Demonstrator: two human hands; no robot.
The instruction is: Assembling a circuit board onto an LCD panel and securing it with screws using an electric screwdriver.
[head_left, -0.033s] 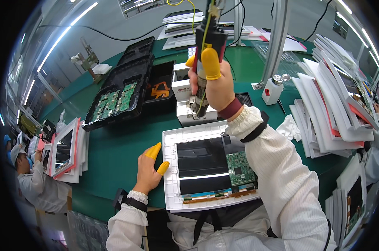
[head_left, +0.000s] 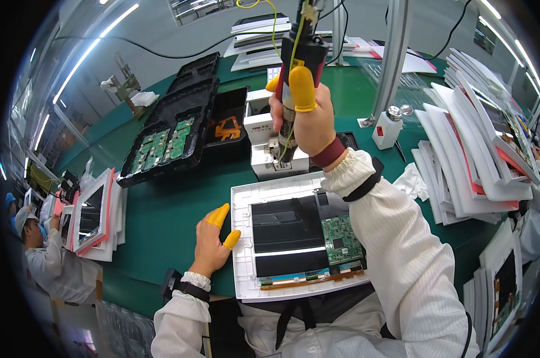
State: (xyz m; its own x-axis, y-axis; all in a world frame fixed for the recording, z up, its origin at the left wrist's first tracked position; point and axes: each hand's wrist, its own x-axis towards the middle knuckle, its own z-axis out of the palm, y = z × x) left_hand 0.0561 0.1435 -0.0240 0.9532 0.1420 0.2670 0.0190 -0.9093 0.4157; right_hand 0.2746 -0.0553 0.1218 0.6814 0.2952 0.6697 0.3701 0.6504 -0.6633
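My right hand (head_left: 315, 122) is wrapped round an upright electric screwdriver (head_left: 288, 113). The tool's lower end is at the top of a small white box, apparently a screw feeder (head_left: 277, 162); its tip is hard to make out there. Below, a white display frame (head_left: 242, 250) lies near the table's front edge, holding a dark panel (head_left: 288, 222) and a green circuit board (head_left: 343, 237). With fingers apart, my left hand (head_left: 210, 246) rests at the frame's left edge and holds nothing. Yellow finger cots cover some fingertips of both hands.
Left of the feeder stand a black tray (head_left: 133, 178) of green boards and a black bin (head_left: 231, 98) with orange pieces. A white dispenser bottle (head_left: 388, 128), crumpled white cloth (head_left: 412, 184) and stacked panels (head_left: 455, 134) are at right. Another person (head_left: 52, 256) works at far left.
My right hand and the screwdriver have shifted very slightly to the right. My left hand and the display frame look the same.
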